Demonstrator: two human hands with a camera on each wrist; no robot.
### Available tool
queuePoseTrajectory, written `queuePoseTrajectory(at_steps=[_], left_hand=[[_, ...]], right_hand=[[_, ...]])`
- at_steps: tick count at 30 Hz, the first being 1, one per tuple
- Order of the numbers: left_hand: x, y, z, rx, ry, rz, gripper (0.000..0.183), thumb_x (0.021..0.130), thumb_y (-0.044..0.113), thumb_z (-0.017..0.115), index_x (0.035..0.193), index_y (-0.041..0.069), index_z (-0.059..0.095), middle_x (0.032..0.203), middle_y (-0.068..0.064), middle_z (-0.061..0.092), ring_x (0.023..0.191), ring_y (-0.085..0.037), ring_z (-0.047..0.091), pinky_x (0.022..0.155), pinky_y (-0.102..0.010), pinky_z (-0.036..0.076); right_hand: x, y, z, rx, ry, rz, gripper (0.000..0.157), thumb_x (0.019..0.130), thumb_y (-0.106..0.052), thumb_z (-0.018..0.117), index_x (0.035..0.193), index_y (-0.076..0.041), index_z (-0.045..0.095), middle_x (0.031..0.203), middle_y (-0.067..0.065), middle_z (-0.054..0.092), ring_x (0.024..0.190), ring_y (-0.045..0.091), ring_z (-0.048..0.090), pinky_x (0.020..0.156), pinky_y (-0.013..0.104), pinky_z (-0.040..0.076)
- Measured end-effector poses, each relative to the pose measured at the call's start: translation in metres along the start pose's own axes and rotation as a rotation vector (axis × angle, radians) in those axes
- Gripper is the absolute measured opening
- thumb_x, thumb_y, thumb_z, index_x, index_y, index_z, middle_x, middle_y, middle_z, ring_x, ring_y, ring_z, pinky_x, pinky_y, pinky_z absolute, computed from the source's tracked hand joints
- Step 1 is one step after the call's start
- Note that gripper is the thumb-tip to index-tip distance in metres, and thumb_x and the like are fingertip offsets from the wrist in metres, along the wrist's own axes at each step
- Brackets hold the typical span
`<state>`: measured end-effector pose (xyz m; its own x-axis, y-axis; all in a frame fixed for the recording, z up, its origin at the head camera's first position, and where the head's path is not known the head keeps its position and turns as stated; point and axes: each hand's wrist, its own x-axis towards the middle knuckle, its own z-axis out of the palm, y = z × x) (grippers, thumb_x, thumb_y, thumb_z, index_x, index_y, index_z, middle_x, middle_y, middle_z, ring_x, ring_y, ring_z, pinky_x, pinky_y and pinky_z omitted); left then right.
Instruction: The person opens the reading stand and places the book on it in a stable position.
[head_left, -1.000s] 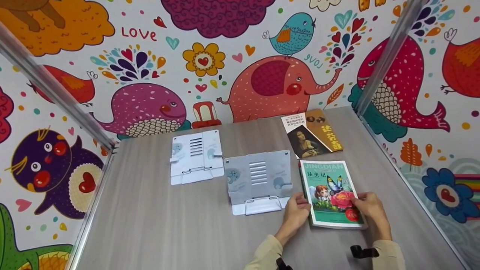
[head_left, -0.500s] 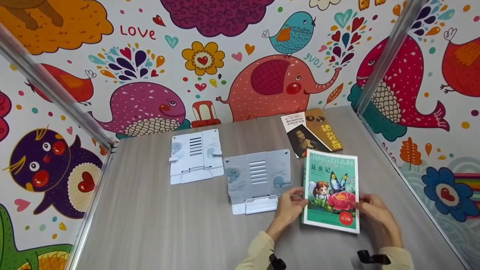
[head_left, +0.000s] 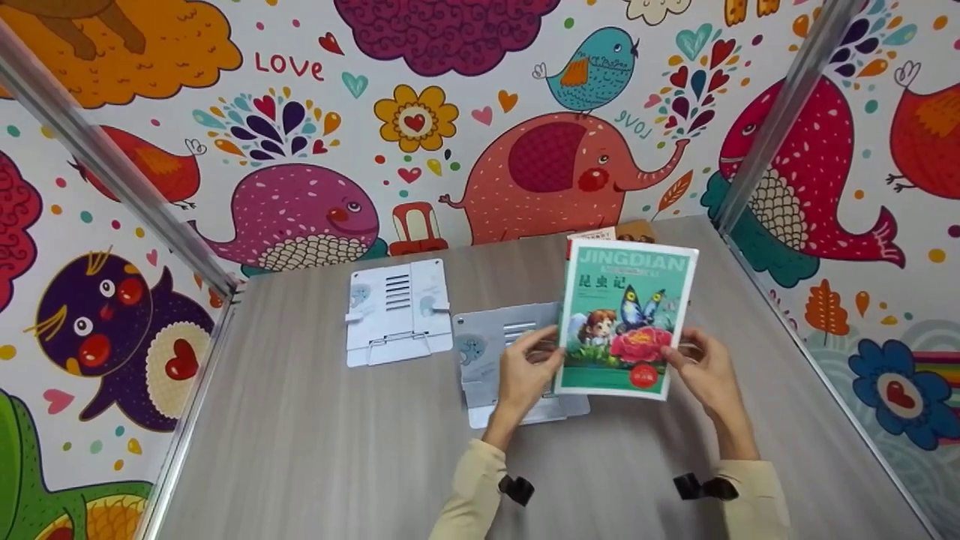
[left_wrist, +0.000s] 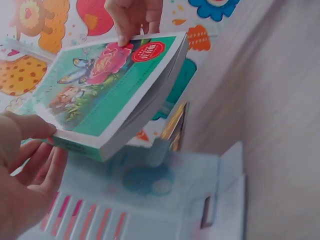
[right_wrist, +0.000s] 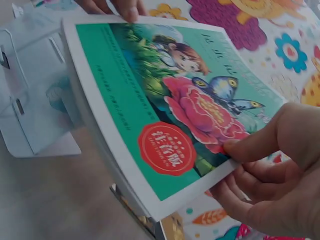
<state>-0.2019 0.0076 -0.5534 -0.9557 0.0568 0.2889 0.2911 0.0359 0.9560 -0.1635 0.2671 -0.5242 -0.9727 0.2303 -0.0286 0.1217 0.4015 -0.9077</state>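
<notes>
A green-covered book (head_left: 622,322) with a girl, a butterfly and a pink flower is held up off the table between both hands. My left hand (head_left: 527,375) pinches its left side, thumb on the cover and fingers beneath, as the left wrist view shows. The right hand (head_left: 705,375) grips the opposite side, its thumb (right_wrist: 255,145) lying over the flower. Behind the book stands a grey bookstand (head_left: 480,360), its right part hidden by the book and the left hand.
Another bookstand (head_left: 397,311), paler, stands farther left on the wood-grain table (head_left: 315,450). A brown and white book (head_left: 634,231) lies at the back right, mostly covered by the green book in the head view. Cartoon-printed walls (head_left: 420,45) enclose the table.
Both hands have lifted the green book from the table and carried it up and to the left, towards the nearer bookstand. Neither bookstand has moved on the table.
</notes>
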Motion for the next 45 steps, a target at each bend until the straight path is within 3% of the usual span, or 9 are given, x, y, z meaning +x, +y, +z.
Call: queuePoseTrajectory(at_steps=[7, 12, 16, 23, 30, 37, 45], left_hand=[[0.013, 0.011, -0.032, 0.015, 0.096, 0.007, 0.033, 0.086, -0.011, 0.072, 0.118, -0.012, 0.068, 0.107, -0.027, 0.070, 0.098, -0.040, 0.071, 0.087, -0.036, 0.061], [0.010, 0.031, -0.053, 0.038, 0.123, 0.046, 0.032, 0.088, -0.010, 0.070, 0.119, -0.014, 0.067, 0.107, -0.028, 0.069, 0.099, -0.040, 0.070, 0.088, -0.035, 0.061], [0.008, 0.033, -0.065, 0.054, 0.159, 0.046, 0.031, 0.089, -0.010, 0.069, 0.120, -0.015, 0.066, 0.109, -0.028, 0.068, 0.101, -0.039, 0.070, 0.089, -0.032, 0.060], [0.005, 0.024, -0.083, 0.063, 0.203, 0.019, 0.034, 0.088, -0.011, 0.069, 0.121, -0.016, 0.065, 0.115, -0.030, 0.067, 0.105, -0.042, 0.069, 0.092, -0.030, 0.059], [0.006, -0.018, -0.096, 0.081, 0.240, 0.008, 0.035, 0.086, -0.007, 0.074, 0.121, -0.010, 0.068, 0.121, -0.027, 0.068, 0.109, -0.038, 0.069, 0.092, -0.033, 0.059], [-0.002, -0.028, -0.096, 0.155, 0.261, -0.018, 0.033, 0.085, -0.012, 0.072, 0.117, -0.015, 0.068, 0.115, -0.030, 0.069, 0.104, -0.042, 0.069, 0.089, -0.038, 0.060], [-0.014, -0.038, -0.101, 0.142, 0.271, -0.011, 0.033, 0.082, -0.004, 0.079, 0.115, -0.005, 0.073, 0.112, -0.023, 0.073, 0.099, -0.035, 0.072, 0.085, -0.031, 0.061]], right_hand=[[0.014, -0.031, 0.035, 0.040, 0.063, -0.126, 0.029, 0.097, 0.000, 0.064, 0.124, 0.006, 0.058, 0.120, 0.024, 0.062, 0.106, 0.031, 0.060, 0.081, 0.004, 0.047], [0.023, -0.042, 0.053, 0.079, 0.037, -0.166, 0.027, 0.096, -0.001, 0.066, 0.122, 0.004, 0.059, 0.120, 0.024, 0.064, 0.104, 0.031, 0.062, 0.082, 0.007, 0.048], [0.029, -0.044, 0.068, 0.124, 0.021, -0.184, 0.027, 0.094, 0.000, 0.068, 0.120, 0.004, 0.062, 0.118, 0.023, 0.065, 0.102, 0.029, 0.064, 0.082, 0.010, 0.052], [0.032, -0.045, 0.087, 0.185, -0.003, -0.201, 0.026, 0.090, 0.002, 0.072, 0.115, 0.005, 0.065, 0.113, 0.023, 0.066, 0.091, 0.015, 0.064, 0.080, 0.011, 0.054], [0.039, -0.032, 0.098, 0.243, -0.041, -0.239, 0.025, 0.085, 0.008, 0.074, 0.109, 0.007, 0.067, 0.102, 0.025, 0.071, 0.083, 0.011, 0.067, 0.078, 0.015, 0.057], [0.038, -0.019, 0.101, 0.217, -0.054, -0.231, 0.027, 0.083, 0.007, 0.078, 0.108, 0.005, 0.068, 0.099, 0.026, 0.073, 0.084, 0.012, 0.068, 0.079, 0.014, 0.056], [0.034, -0.009, 0.105, 0.152, -0.047, -0.223, 0.025, 0.079, 0.005, 0.082, 0.102, 0.002, 0.071, 0.092, 0.020, 0.074, 0.079, 0.008, 0.067, 0.075, 0.014, 0.056]])
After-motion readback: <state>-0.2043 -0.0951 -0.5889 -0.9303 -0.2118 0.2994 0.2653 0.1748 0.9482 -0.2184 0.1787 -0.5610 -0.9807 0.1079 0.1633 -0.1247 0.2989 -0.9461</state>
